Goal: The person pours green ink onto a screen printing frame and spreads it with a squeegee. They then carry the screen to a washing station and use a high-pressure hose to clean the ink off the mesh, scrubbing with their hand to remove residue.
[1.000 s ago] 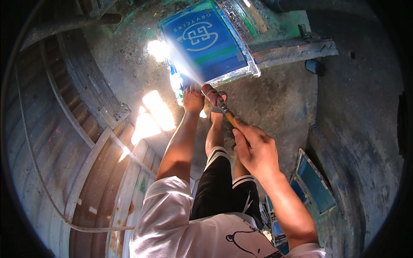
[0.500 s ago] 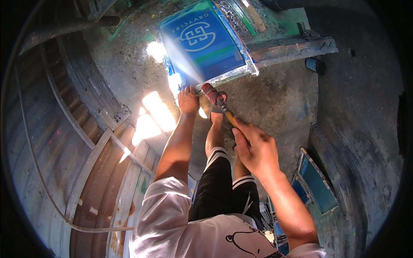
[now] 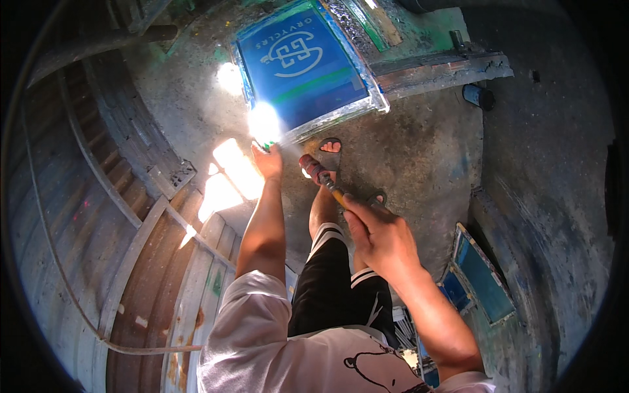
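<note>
A blue screen-printing frame (image 3: 311, 88) with a pale round emblem leans at the top middle. At its near left corner my left hand (image 3: 267, 162) grips the edge; bright glare and spray partly hide the fingertips. My right hand (image 3: 388, 239) is wrapped round a spray wand (image 3: 322, 177) with a red nozzle and a yellowish shaft. The nozzle points up and left, just short of the frame's lower edge. A faint mist leaves it toward the corner beside my left fingers.
A concrete ledge (image 3: 445, 73) runs right from the frame, with a dark blue can (image 3: 478, 97) below it. More framed screens (image 3: 483, 275) lean at the lower right. Corrugated metal wall (image 3: 78, 216) fills the left. My sandalled foot (image 3: 331, 145) stands near the nozzle.
The nozzle has moved down and left, and its spray has shifted from the blue mesh to the near left corner. My left hand has shifted slightly left and down along the frame.
</note>
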### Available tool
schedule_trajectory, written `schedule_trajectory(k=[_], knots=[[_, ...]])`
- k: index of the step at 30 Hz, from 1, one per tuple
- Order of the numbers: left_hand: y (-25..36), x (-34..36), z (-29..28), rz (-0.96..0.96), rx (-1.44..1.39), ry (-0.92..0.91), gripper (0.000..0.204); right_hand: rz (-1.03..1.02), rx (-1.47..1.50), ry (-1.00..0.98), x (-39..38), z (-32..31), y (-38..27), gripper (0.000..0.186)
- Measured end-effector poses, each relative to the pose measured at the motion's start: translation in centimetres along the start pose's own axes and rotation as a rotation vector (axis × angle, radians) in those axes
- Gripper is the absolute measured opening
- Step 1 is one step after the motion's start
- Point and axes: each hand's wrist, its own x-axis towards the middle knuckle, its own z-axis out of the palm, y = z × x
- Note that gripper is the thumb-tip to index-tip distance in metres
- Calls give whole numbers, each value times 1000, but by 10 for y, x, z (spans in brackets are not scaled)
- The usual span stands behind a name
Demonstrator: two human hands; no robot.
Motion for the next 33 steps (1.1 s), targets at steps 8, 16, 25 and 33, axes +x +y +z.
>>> schedule_trajectory(k=[8,16,25,33], knots=[[10,37,-2,-413,36,-291,69,109,101,47,-8,-7,3,26],[63,35,-44,-621,-505,-683,41,-4,140,84,1,-1,7,24],[108,12,-66,-504,-713,-470,37,135,127,151,-5,-48,-23,22],[165,-24,-82,-232,-485,-319,39,148,86,180,-19,-71,-58,24]])
